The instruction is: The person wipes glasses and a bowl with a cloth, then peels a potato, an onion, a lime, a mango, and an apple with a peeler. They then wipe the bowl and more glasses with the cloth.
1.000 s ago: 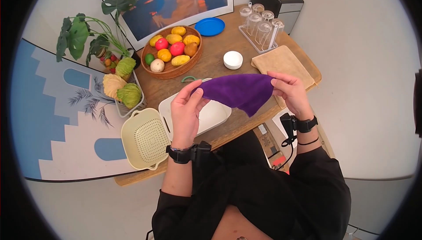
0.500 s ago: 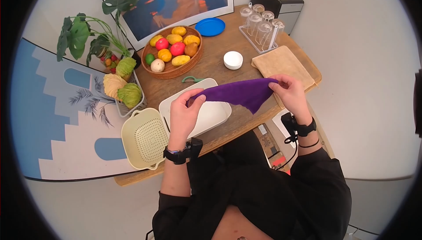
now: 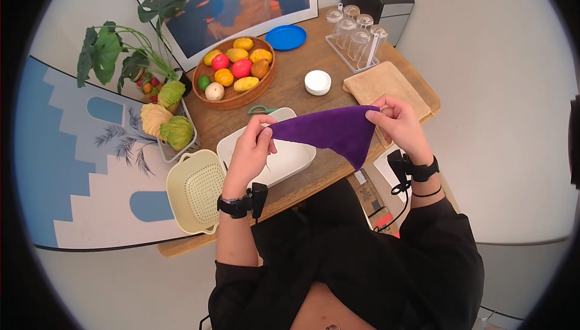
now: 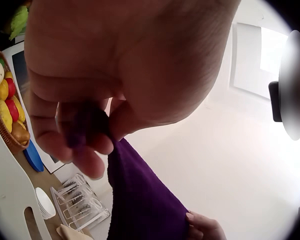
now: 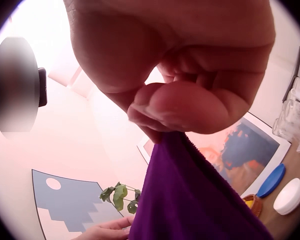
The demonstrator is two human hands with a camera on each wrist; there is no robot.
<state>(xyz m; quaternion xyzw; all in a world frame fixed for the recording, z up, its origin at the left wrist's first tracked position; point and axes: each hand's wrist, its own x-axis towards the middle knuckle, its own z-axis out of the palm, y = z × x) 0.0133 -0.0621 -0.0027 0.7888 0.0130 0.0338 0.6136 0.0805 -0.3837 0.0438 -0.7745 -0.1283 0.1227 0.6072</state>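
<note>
A purple cloth (image 3: 326, 129) is stretched between both hands in the head view, with one corner hanging down near the right hand. My left hand (image 3: 246, 152) pinches its left end between thumb and fingers; in the left wrist view, some of the cloth (image 4: 140, 195) is bunched inside the curled fingers. The right hand (image 3: 400, 126) pinches the opposite top corner, and the right wrist view shows the cloth (image 5: 185, 190) dropping from thumb and fingertips. Beneath the cloth on the table stands a white rectangular basin (image 3: 289, 164), partly covered by it and the left hand.
A pale yellow colander (image 3: 202, 194) sits at the table's left edge. Behind are a wicker basket (image 3: 266, 85) of fruit, a blue plate (image 3: 286, 38), white bowls (image 3: 318, 82) and a glass rack (image 3: 350, 58). A folded tan cloth (image 3: 389, 85) lies near the right hand.
The purple cloth stays in both hands. Its free corner now hangs lower and the fabric is spread wider. My left hand has shifted slightly left and up, its wrist turned a little.
</note>
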